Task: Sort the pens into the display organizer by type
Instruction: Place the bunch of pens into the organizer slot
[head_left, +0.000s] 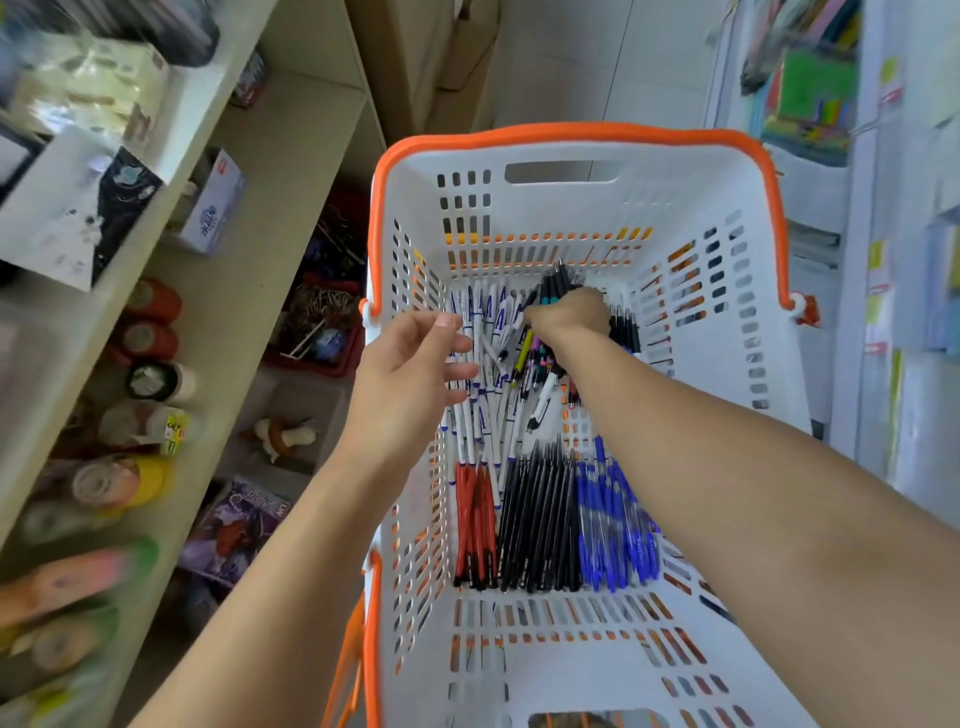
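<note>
Step in hand, by my read: picking stock out of the white perforated plastic basket with orange rim and handles (582, 136), not yet placing. No display organizer in view, so sorting proper hasn't begun.

Right hand (569, 314) is down at the basket's far end, fingers curled round a bundle of black click pens w/ teal grips (556, 283), tips poking up past the knuckles. Left hand (410, 364) hovers over the basket's left side, fingers spread and relaxed, holding nothing, just above the loose white-barrelled pens w/ blue print (485, 332).

Along the basket's near end lie 3 tidy groups side by side: red pens w/ black tips (474, 525) at left, slim black pens (540, 519) in the middle, blue translucent pens (615, 525) at right. Mid-floor: a small jumble of mixed coloured pens (535, 369).

Next move likely needs the bundle lifted clear w/o dropping strays, left hand free to steady it or gather whites.

Room: a stationery shop aisle. Beige shelving (291, 171) at left w/ tape rolls (124, 483), boxes, packets; blurred. At right, racks of coloured paper goods (810, 98).
</note>
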